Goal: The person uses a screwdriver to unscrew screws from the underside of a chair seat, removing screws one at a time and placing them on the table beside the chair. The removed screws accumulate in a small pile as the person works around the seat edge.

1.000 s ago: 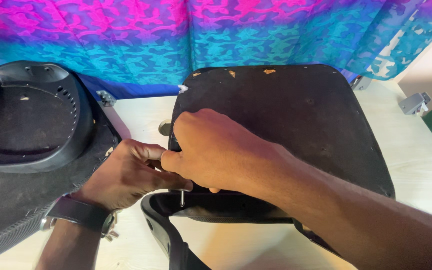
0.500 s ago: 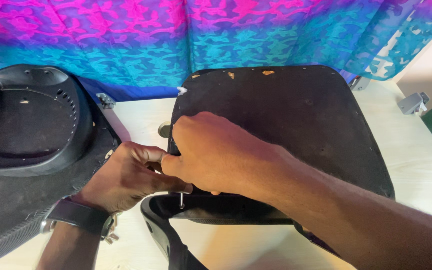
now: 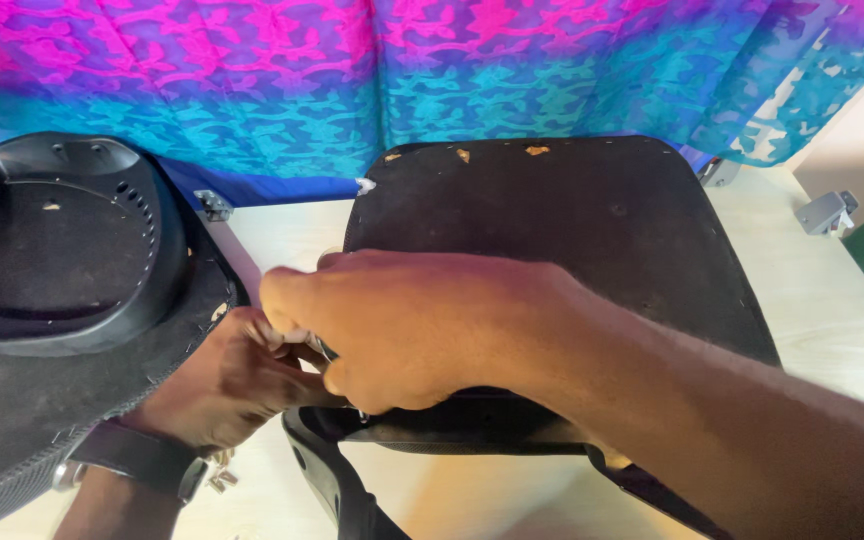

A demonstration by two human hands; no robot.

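Both hands meet at the near left edge of the flat black padded seat panel (image 3: 572, 240); the right hand (image 3: 402, 330) and left hand (image 3: 232, 385) pinch something small, hidden. Progress cannot be judged.

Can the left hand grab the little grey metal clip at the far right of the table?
Probably not as things stand. The grey clip lies far right, while the left hand is tucked low at the left, under the right hand, with the black panel between.
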